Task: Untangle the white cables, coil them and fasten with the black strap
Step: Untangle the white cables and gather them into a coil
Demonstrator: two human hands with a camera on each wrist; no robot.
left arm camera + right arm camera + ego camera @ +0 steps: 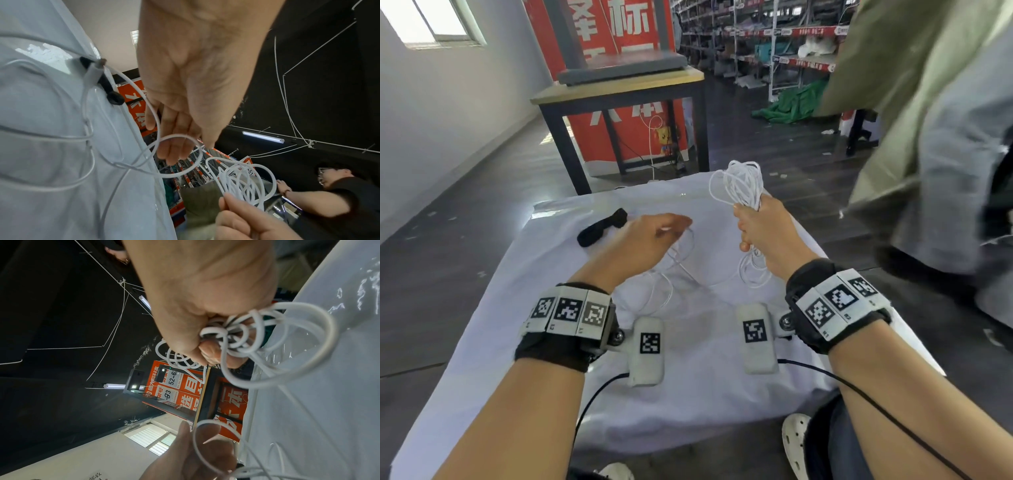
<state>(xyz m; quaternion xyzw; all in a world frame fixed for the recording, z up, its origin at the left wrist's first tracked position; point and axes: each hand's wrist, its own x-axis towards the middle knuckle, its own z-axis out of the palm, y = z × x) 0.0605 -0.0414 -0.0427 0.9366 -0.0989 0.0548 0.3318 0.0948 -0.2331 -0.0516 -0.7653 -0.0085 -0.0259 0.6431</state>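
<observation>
Item one: white cables (743, 183), a bundle of loops gripped in my right hand (760, 229), which is raised above the desk (524, 308). My fingers (207, 352) are curled tight round the middle of the bundle; loops stand up above my fist and more hang below it down to the white cloth covering the desk. In the right wrist view the loops bunch and cross at my fingertips, not yet an even coil.

Item two: loose run of the same cable (179, 172), trailing from the bundle across the cloth in wide slack curves and up to my left hand (650, 240). That hand hovers over the desk, left of the right one, fingers (174, 146) fairly straight and pointing down, a single strand looping across their tips. Whether I pinch the strand or it only lies against my fingers, I cannot tell.

Item three: black strap (601, 228), lying flat on the cloth at the far left of the desk, just beyond my left hand, touching neither hand nor cable bundle.

Item four: another person (945, 137) standing close by the desk's right side.
</observation>
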